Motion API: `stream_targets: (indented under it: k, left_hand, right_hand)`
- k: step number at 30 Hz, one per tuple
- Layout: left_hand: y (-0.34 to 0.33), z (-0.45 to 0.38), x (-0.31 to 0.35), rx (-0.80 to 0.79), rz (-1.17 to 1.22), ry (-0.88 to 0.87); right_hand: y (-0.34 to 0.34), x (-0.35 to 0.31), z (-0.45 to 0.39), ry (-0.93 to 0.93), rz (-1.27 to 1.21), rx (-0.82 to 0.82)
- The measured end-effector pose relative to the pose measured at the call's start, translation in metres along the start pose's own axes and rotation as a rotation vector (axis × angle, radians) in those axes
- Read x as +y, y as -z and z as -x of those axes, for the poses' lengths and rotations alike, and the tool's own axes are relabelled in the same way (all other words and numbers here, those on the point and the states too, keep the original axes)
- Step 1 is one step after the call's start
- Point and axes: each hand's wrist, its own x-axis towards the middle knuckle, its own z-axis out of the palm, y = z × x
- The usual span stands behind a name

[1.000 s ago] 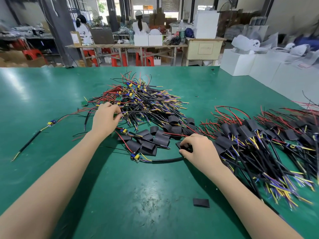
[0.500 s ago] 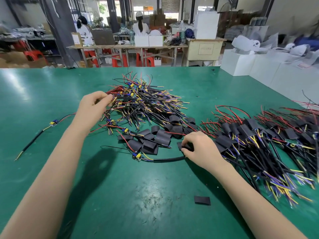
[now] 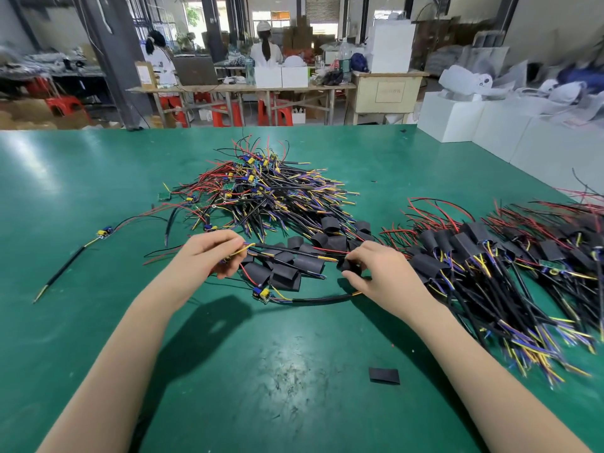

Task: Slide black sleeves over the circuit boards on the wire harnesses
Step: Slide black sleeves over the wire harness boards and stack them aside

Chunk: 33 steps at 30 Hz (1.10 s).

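On the green desk (image 3: 98,322), one stray harness (image 3: 75,256) lies far left. The left hand (image 3: 209,253) pinches one harness's (image 3: 294,253) yellow-wired end; the right hand's (image 3: 376,273) fingers clamp one black sleeve (image 3: 348,266). Two piles: bare harnesses (image 3: 261,194) behind, sleeved ones (image 3: 490,266) right.

Green table (image 3: 98,322) is seen filling the foreground. White boxes (image 3: 451,117) are lined along its edge at 2 o'clock. At 12 o'clock, a wooden bench (image 3: 242,89) is backed by two seated persons (image 3: 266,50); red stools (image 3: 225,114) are tucked under it. A beige cabinet (image 3: 387,93) is set just beside it.
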Motion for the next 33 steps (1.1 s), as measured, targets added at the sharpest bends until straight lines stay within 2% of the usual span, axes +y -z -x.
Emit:
stream_targets:
  k: [3,7,21,26,30,33]
  left_hand:
    - [-0.002,0.001,0.001,0.005,0.052,0.019]
    - [-0.005,0.002,0.002,-0.006,0.078,0.03]
    - [0.0,0.005,0.003,0.032,0.075,0.113]
    - [-0.001,0.005,0.006,0.054,0.158,0.164]
    - [0.001,0.007,0.008,-0.023,0.151,0.176]
    - [0.001,0.01,0.01,-0.082,0.037,0.151]
  right_hand:
    - [0.004,-0.003,0.003,-0.001,-0.13,0.091]
    - [0.006,-0.004,0.005,0.03,-0.187,0.152]
    - [0.017,-0.014,0.011,0.212,-0.308,0.214]
    - [0.022,-0.016,0.014,0.272,-0.347,0.221]
    - [0.024,-0.017,0.015,0.301,-0.386,0.229]
    - [0.024,-0.019,0.016,0.296,-0.324,0.255]
